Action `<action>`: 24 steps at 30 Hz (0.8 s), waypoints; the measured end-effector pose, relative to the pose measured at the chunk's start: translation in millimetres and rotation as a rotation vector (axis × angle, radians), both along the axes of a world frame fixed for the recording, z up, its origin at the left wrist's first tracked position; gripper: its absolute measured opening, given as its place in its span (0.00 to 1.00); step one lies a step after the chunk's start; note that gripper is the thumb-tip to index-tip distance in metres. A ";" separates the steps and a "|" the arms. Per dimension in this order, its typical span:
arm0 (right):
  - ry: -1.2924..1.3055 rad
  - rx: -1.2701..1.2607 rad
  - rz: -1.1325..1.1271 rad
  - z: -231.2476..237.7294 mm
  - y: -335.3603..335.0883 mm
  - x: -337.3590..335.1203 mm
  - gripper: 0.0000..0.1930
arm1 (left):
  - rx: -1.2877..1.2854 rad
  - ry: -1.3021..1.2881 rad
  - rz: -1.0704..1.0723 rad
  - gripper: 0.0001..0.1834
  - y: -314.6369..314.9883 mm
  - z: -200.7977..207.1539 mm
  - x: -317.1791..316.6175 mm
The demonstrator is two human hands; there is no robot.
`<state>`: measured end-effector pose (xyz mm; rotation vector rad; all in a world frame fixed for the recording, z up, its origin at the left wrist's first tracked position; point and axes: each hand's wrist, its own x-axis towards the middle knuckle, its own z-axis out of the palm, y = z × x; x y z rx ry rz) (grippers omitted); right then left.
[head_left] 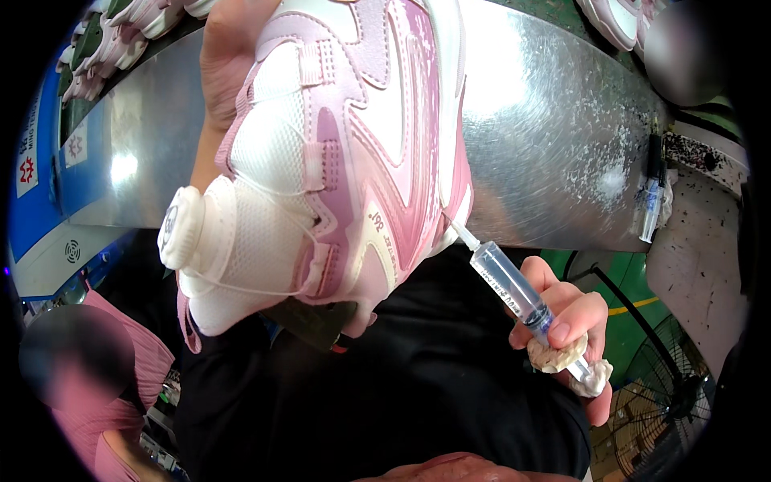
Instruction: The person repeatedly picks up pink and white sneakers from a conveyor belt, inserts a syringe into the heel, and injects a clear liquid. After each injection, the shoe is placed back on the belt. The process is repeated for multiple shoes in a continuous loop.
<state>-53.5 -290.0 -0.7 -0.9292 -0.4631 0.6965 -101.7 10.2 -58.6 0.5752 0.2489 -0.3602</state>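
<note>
Left hand [230, 68] is grasping 1 pink-and-white shoe [353, 153], which I'm seeing at the near edge of the metal table [538, 104]. Right hand [572, 317] is holding 1 clear syringe [507, 279], tip meeting the shoe's sole edge.

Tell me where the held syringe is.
In the head view, the syringe is right of centre, in the right hand, its nozzle at the pink-and-white shoe.

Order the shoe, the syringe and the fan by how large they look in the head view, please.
1. Shoe
2. Fan, partly cut off and apparently farther away
3. Syringe
</note>
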 end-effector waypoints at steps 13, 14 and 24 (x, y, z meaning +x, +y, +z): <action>-0.042 0.020 -0.021 -2.6 -2.3 -9.0 0.42 | -0.111 0.157 -0.156 0.19 -22.3 -4.4 -48.2; -0.035 0.019 -0.024 -2.6 -2.0 -10.1 0.42 | -0.112 0.162 -0.157 0.19 -22.2 -5.0 -47.7; -0.008 0.057 -0.030 -8.3 -1.9 -9.2 0.42 | -0.072 0.188 -0.144 0.20 -14.7 0.8 -52.3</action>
